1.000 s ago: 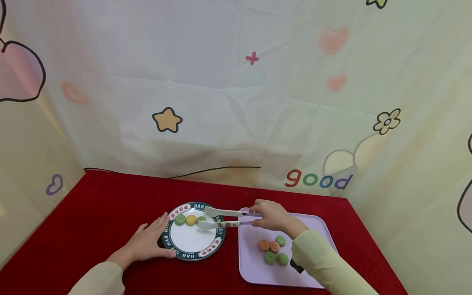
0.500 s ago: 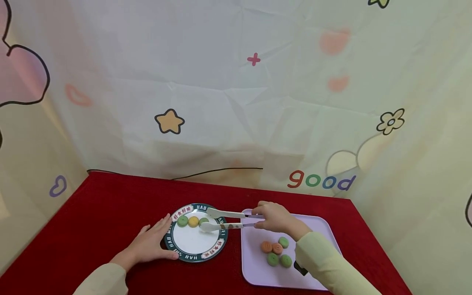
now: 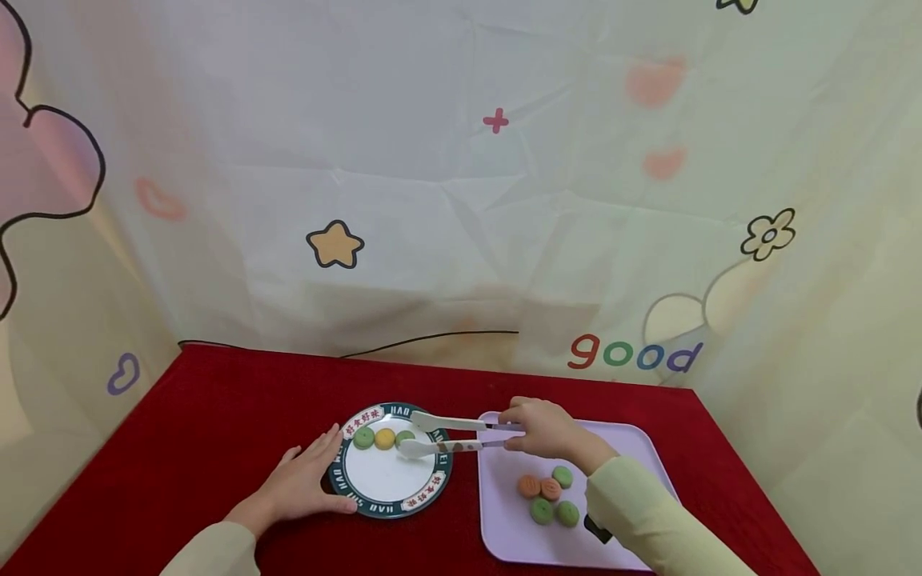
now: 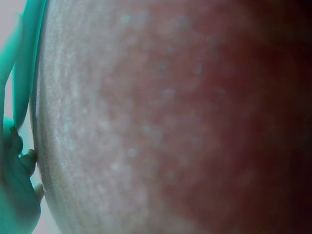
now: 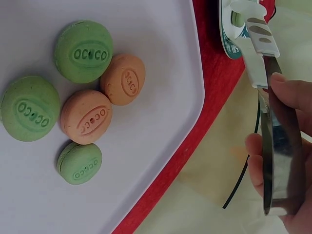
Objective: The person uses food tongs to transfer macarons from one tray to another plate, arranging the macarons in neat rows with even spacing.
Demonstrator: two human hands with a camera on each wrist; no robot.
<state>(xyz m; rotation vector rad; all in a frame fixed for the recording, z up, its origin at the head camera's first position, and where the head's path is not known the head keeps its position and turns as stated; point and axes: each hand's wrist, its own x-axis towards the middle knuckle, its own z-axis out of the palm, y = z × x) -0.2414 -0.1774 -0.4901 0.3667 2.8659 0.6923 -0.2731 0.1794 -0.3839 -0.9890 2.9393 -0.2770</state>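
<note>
My right hand (image 3: pixel 543 428) grips metal tongs (image 5: pixel 282 151) with white tips, the thumb on one arm and curled fingers on the other. The tongs' two tips stand apart over the right part of a white plate (image 3: pixel 385 478) with a dark green lettered rim. A green round cookie (image 3: pixel 404 437) lies at the tips, partly hidden by the lower one. Beside it in a row sit a yellow cookie (image 3: pixel 385 438) and another green cookie (image 3: pixel 363 438). My left hand (image 3: pixel 298 484) rests at the plate's left rim, fingers extended and thumb apart.
A lilac tray (image 3: pixel 499 520) lies right of the plate on the red cloth (image 3: pixel 238 416). It bears orange cookies (image 5: pixel 87 117) and green cookies (image 5: pixel 84 51), all stamped. A printed curtain (image 3: pixel 432 216) hangs behind and beside the table. Only a blurred close surface fills most of the left wrist view.
The whole head view has drifted slightly right and down. Hands, tongs, plate and cookies keep the same places relative to one another.
</note>
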